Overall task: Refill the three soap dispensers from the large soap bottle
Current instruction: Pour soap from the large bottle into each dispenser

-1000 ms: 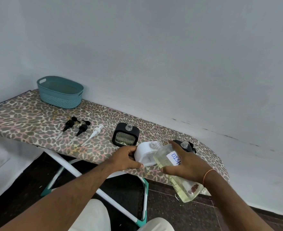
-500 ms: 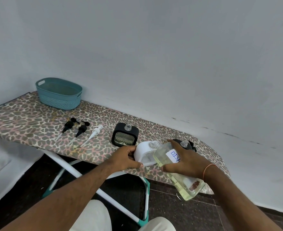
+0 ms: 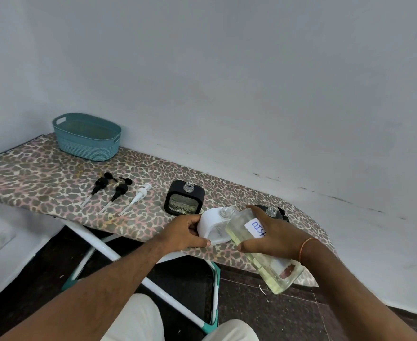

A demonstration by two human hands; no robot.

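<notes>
Bottle tipped at the white dispenser, barely changed from a second ago.

On the leopard-print ironing board (image 3: 42, 183), the right hand (image 3: 274, 232) is wrapped around the large soap bottle (image 3: 264, 254), which is tilted neck-down so that its mouth meets the white dispenser (image 3: 211, 223) neck, as before. The left hand (image 3: 185, 233) grips that dispenser's near side, unmoved. The black dispenser (image 3: 184, 201) stands open behind, another (image 3: 272, 212) shows past the right hand. The three pumps (image 3: 119, 191) and the teal basket (image 3: 87, 136) lie where they were.
</notes>
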